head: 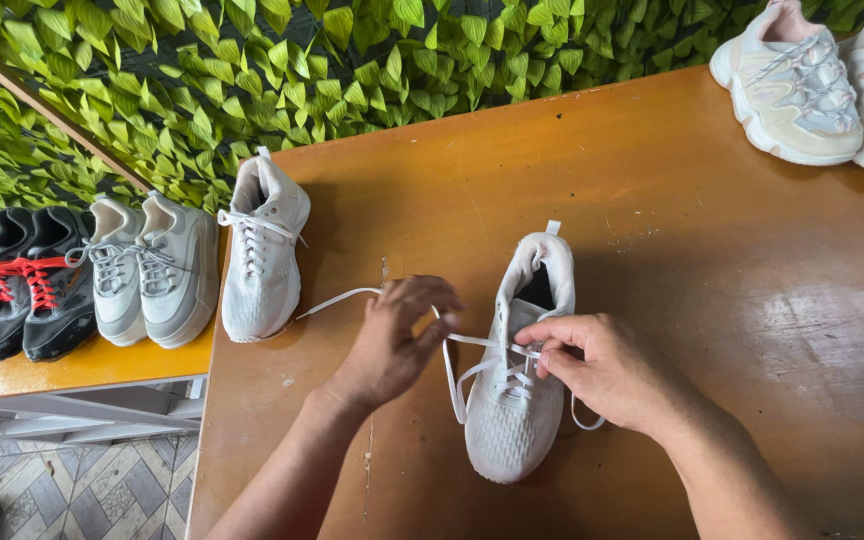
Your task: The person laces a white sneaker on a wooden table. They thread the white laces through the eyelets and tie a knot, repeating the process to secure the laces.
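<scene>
Both hands worked over a white mesh sneaker point(512, 420) that lay flat on the brown wooden counter point(712, 250), its toe toward the person and its heel loop toward the leafy green wall point(252, 70). The left hand point(392, 340) was curled with its fingers pinched around the white shoelace point(452, 375), drawing it out to the left of the shoe; a loose end of the lace trailed further left across the counter. The right hand point(602, 365) rested on the shoe's right side, fingertips closed on the lace at the eyelets near the tongue, and a loop of lace hung just below that hand.

A second white sneaker point(262, 255) sat near the counter's left edge, well apart from the first. Beyond that edge, a lower orange shelf point(92, 365) carried a grey pair point(147, 270) and a black pair with red laces point(32, 285). A cream pair point(812, 85) stood at the counter's far right corner.
</scene>
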